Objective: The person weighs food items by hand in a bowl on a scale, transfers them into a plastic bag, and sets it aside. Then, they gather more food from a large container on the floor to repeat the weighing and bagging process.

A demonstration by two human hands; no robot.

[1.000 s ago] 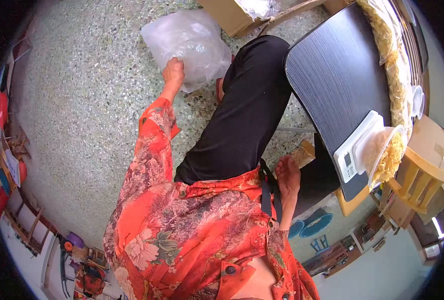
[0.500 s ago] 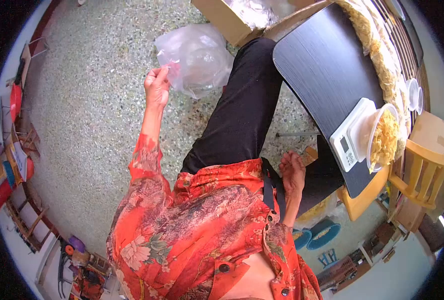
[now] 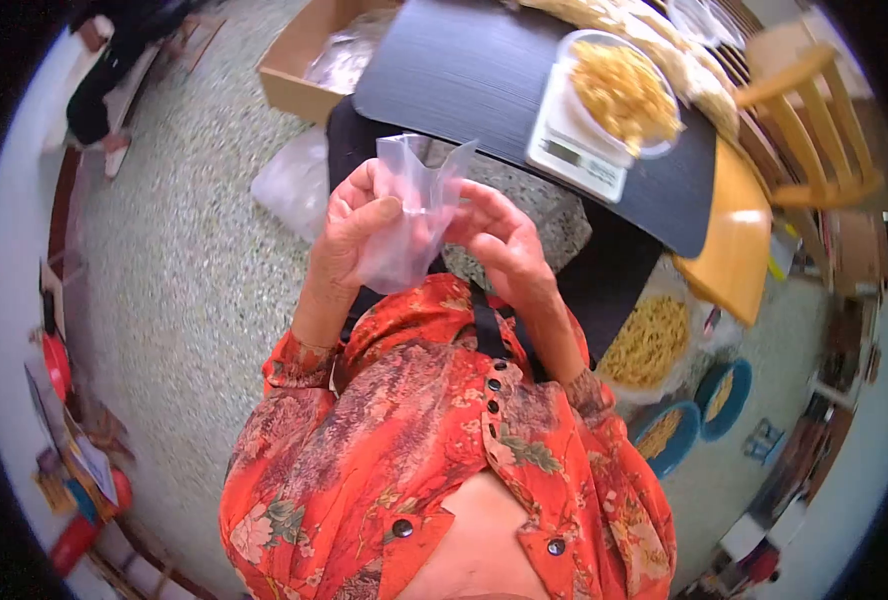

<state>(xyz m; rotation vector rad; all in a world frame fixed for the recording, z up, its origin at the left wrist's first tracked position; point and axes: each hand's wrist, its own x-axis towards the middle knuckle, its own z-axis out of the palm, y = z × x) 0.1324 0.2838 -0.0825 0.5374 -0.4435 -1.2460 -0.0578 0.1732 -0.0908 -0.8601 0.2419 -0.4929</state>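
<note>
A small clear plastic bag (image 3: 404,262) is held up in front of my lap, its top edge parted. My left hand (image 3: 349,225) pinches the bag's left side between thumb and fingers. On the opposite side, my right hand (image 3: 509,245) grips the bag with curled fingers, their tips partly hidden by the film. Beyond the hands, a white digital scale (image 3: 574,150) rests on the black tabletop (image 3: 454,75). A clear round tub of yellowish shredded or flaked food (image 3: 619,90) sits on the scale.
Left of my leg lies a larger plastic bag (image 3: 294,185) on the speckled floor (image 3: 194,300), near a cardboard box (image 3: 289,60). A wooden chair (image 3: 814,150), food in a clear bag (image 3: 649,340) and blue basins (image 3: 679,450) are at right. Another person's leg (image 3: 89,105) shows upper left.
My left hand has come from the large floor bag to my lap with a small plastic bag. My right hand has risen to meet it. The view has turned toward the table.
</note>
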